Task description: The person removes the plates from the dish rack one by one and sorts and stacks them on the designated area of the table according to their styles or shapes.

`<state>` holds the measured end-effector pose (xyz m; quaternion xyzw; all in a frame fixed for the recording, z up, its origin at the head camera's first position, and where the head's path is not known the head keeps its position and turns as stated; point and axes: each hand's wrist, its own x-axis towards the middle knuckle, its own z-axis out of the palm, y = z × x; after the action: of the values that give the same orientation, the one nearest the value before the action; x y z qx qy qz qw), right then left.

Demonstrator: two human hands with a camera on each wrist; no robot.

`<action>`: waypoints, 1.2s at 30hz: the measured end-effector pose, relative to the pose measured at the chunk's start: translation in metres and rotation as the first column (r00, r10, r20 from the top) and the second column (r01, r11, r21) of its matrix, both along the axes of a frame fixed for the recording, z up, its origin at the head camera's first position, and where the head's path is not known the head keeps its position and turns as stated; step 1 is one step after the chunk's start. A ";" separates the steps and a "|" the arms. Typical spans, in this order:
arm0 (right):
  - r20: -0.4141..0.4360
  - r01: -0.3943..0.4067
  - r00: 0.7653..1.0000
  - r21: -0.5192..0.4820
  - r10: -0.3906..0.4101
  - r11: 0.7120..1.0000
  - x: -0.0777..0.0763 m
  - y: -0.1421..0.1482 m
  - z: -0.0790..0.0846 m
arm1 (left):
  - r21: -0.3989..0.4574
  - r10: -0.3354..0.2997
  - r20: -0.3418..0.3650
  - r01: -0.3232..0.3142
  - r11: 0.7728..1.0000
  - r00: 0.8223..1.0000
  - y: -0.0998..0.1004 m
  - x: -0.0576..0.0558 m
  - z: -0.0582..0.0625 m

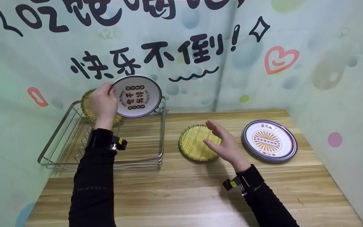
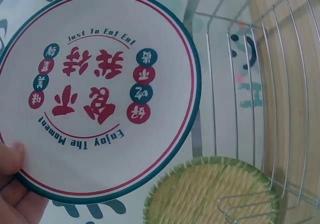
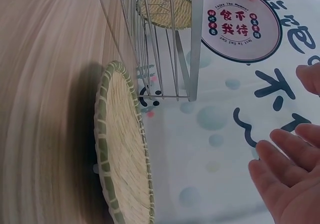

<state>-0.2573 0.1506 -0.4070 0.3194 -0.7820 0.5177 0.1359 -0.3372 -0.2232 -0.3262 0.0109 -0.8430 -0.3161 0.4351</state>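
Note:
My left hand (image 1: 103, 102) grips the left edge of a round white plate (image 1: 139, 96) with red characters and a dark rim. Held up and tilted, the plate is above the back of a wire dish rack (image 1: 162, 135). Behind that hand, a round woven bamboo tray (image 1: 88, 105) stands leaning in the rack; the left wrist view shows its woven face (image 2: 210, 196). My right hand (image 1: 227, 145) hovers with spread fingers over the right side of another woven tray (image 1: 197, 143), which lies flat on the table. Nothing is in the right hand.
To the right, a stack of white plates (image 1: 269, 142) with blue rims lies on the wooden table (image 1: 181, 195). A printed backdrop (image 1: 200, 91) rises directly behind the table, and more of it borders both sides.

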 end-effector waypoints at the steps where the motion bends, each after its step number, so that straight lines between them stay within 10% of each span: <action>1: 0.005 -0.005 1.000 -0.006 0.005 1.000 0.000 0.000 0.000 | 0.006 -0.003 0.010 0.003 1.000 1.000 0.001 0.001 0.001; 36: 0.069 -0.100 0.992 -0.121 0.109 0.988 0.001 -0.010 -0.007 | 0.214 -0.222 0.146 0.188 0.959 0.964 0.055 0.017 0.003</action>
<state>-0.2567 0.1404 -0.4138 0.3317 -0.7369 0.5810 0.0972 -0.3202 -0.1680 -0.3233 -0.0069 -0.8377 -0.4397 0.3237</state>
